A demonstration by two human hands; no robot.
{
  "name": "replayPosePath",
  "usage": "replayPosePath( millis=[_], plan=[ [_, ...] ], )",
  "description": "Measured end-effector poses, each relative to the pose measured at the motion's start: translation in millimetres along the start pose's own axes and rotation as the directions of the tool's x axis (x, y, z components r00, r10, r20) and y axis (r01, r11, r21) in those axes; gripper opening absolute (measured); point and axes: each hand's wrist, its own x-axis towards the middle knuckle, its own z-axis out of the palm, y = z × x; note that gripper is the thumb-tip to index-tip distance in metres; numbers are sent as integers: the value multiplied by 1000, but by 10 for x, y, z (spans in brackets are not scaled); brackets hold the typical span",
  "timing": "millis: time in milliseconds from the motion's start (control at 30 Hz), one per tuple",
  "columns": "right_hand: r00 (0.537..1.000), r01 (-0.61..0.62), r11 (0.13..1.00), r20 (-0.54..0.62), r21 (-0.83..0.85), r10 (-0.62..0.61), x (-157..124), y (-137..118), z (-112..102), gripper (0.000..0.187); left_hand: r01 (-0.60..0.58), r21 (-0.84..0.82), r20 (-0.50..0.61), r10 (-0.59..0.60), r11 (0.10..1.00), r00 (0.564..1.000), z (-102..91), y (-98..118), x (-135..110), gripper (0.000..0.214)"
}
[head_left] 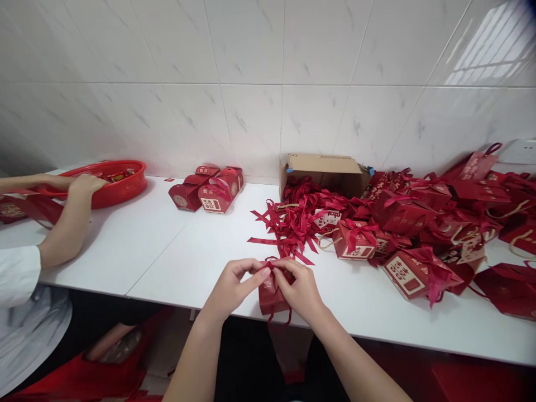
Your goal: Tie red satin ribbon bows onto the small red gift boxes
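A white table [159, 240], crossed by a visible seam, is set against a wall [251, 56] faced with pale veined tiles; a window's glare is reflected at upper right. At far left, a red basin [119, 195] is seen holding small wrapped items [121, 175], too small to identify; a co-worker's hand [87, 184] is placed at its rim. Folded red cartons [214, 200] are stood near the wall. From an open cardboard box [322, 163], ribbons [288, 223] are spilled forward; beside them, finished boxes [404, 212] are heaped. The small red box [272, 296] is positioned at the table's front edge. Its tie ribbon [271, 263] is pinched at the top by fingertips of both the left hand [234, 285] and the right hand [302, 286].
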Motion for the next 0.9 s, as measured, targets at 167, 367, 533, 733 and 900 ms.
replayPosePath(
  millis=[167,367,533,733,900],
  plan=[
    [998,-7,1000,65,-1,7,-35,8,-44,14,-112,-39,-10,112,993,994,110,15,295,28],
    [997,-75,995,7,73,75,-19,42,-18,18,-84,12,0,84,996,996,56,-259,222,35],
    [997,-65,988,-37,143,71,-28,70,10,16,-94,84,-188,109,992,976,121,-489,59,9],
    [986,-104,979,-111,178,125,-57,66,53,20,-145,71,-219,157,987,963,288,-559,4,8],
    [999,8,1000,-49,25,-7,-70,69,-10,13,-140,64,-299,153,988,942,349,-607,6,10]
  ],
)
